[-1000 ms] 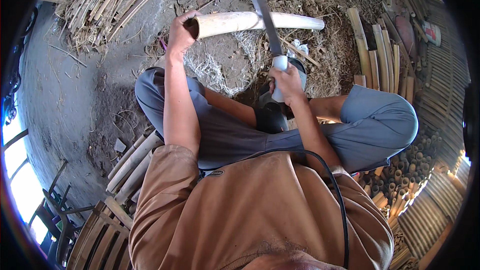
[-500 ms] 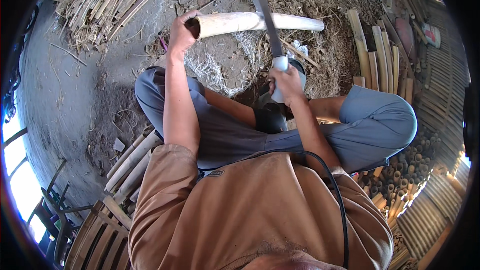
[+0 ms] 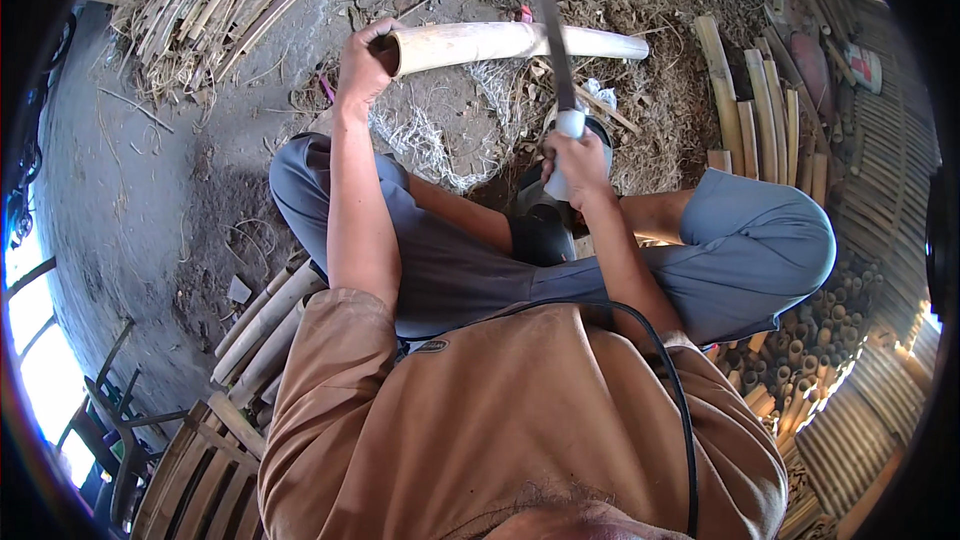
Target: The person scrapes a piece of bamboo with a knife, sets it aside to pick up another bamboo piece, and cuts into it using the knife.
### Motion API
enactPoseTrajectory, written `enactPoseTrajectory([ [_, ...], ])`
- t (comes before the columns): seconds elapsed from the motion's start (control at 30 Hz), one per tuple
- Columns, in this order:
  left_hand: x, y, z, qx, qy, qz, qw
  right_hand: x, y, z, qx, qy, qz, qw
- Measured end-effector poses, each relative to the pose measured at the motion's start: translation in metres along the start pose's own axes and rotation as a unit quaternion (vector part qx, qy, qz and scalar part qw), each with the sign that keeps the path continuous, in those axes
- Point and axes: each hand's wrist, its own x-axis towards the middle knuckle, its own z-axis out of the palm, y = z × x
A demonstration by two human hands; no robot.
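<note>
A thick, pale bamboo pole [image 3: 463, 45] lies crosswise in front of me, its hollow end toward the left. My left hand [image 3: 365, 65] is closed around that hollow end, with the fingertips partly hidden behind and inside it. In my right hand [image 3: 577, 168] I grip the whitish handle of a long-bladed knife [image 3: 559, 50]. Its dark blade points away from me and passes over the bamboo right of the middle. Whether the blade touches the bamboo, I cannot tell.
Split bamboo strips [image 3: 230, 0] are heaped at the far left. Upright bamboo pieces [image 3: 735, 100] stand at the right, with many cut tubes [image 3: 810, 340] stacked below them. White shredded fibres [image 3: 430, 145] litter the ground before my crossed legs. A slatted bamboo bench [image 3: 195, 475] is at the lower left.
The knife and my right hand have shifted slightly to the right, and the blade now stands more upright across the bamboo. A small red thing now shows behind the bamboo. My left hand stays put.
</note>
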Motion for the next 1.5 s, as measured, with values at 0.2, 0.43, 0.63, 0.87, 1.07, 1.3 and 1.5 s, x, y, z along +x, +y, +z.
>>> enactPoseTrajectory([
  [0.2,0.004,-0.008,-0.003,-0.023,-0.001,-0.02,1.0,-0.021,0.006,0.012,0.024,-0.093,0.02,0.995],
  [0.43,-0.002,-0.004,-0.001,-0.025,0.01,-0.02,0.999,-0.012,-0.002,0.01,-0.037,-0.072,-0.008,0.997],
  [0.63,0.005,-0.009,-0.003,-0.042,-0.004,-0.048,0.998,-0.011,0.002,-0.007,0.03,-0.055,0.013,0.998],
  [0.87,0.002,-0.033,-0.003,-0.095,0.058,-0.055,0.992,-0.012,0.004,0.013,-0.081,-0.139,-0.035,0.986],
  [1.07,0.007,-0.014,0.009,-0.161,0.079,-0.141,0.974,0.004,0.011,-0.005,0.052,0.02,0.03,0.998],
  [1.3,0.002,0.003,0.009,-0.153,0.136,-0.219,0.954,-0.006,0.009,0.007,-0.006,-0.025,0.008,1.0],
  [1.5,0.012,0.003,0.014,-0.155,0.118,-0.212,0.958,-0.001,0.007,0.011,0.075,0.043,0.028,0.996],
])
